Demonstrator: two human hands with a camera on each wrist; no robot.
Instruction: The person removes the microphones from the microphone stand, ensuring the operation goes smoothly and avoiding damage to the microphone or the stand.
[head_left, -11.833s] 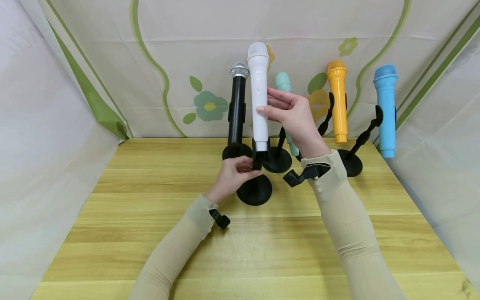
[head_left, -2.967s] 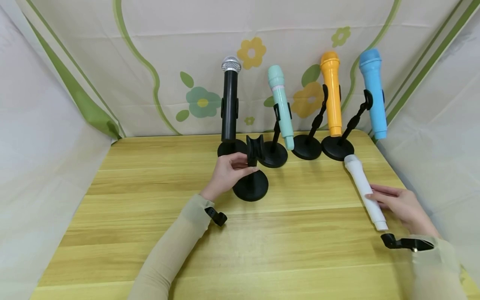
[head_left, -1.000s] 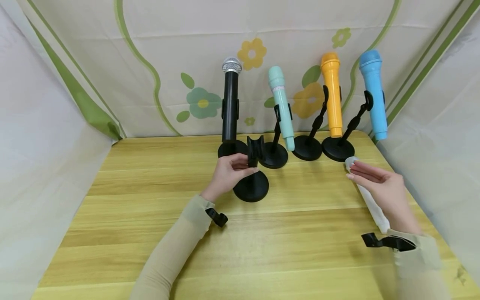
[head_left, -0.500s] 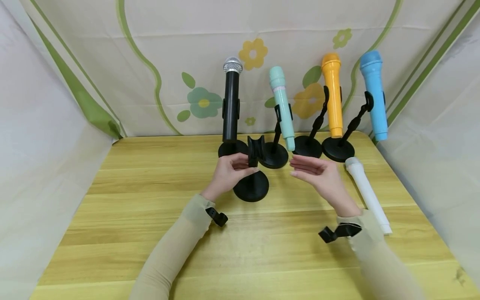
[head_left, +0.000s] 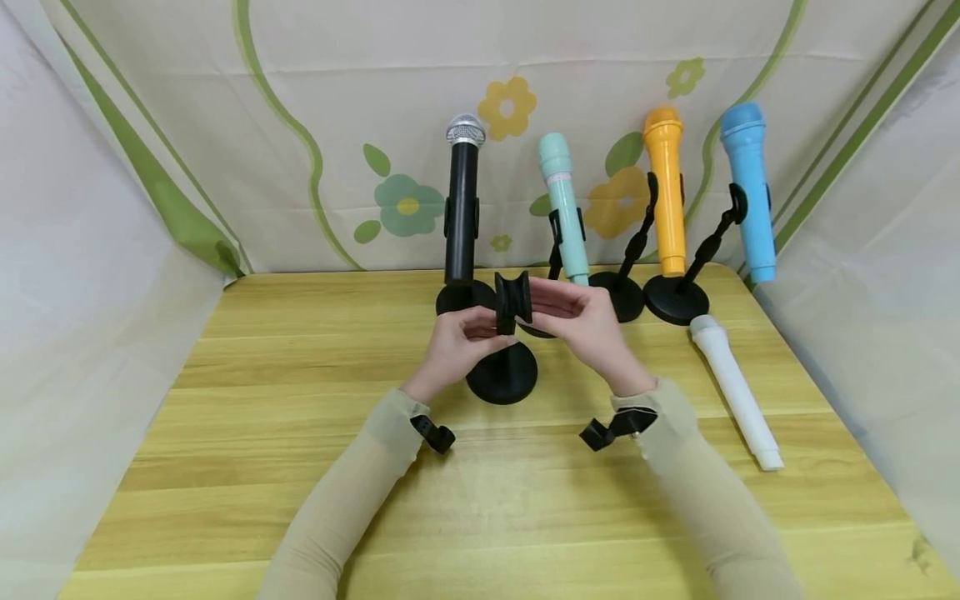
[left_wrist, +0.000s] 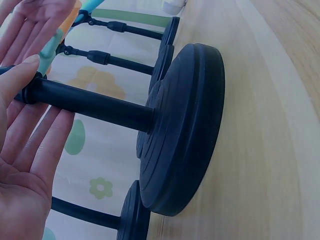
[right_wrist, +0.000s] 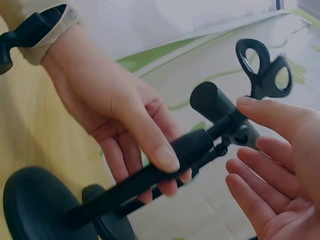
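Observation:
My left hand grips the upright pole of a black microphone stand, thumb in front and fingers behind. The stand's round base rests on the table, and its U-shaped clip holds no microphone. My right hand is at the clip's right side; the right wrist view has its thumb against the neck just below the clip and its other fingers extended. To the right lies a white microphone, flat on the wooden table.
Behind stand a black microphone, a mint one, an orange one and a blue one, each tilted in its own black stand. A flowered cloth hangs at the table's back edge.
My right hand took the white microphone from the stand, laid it on the table at the right, let go, and moved left to the clip. My left hand kept holding the pole.

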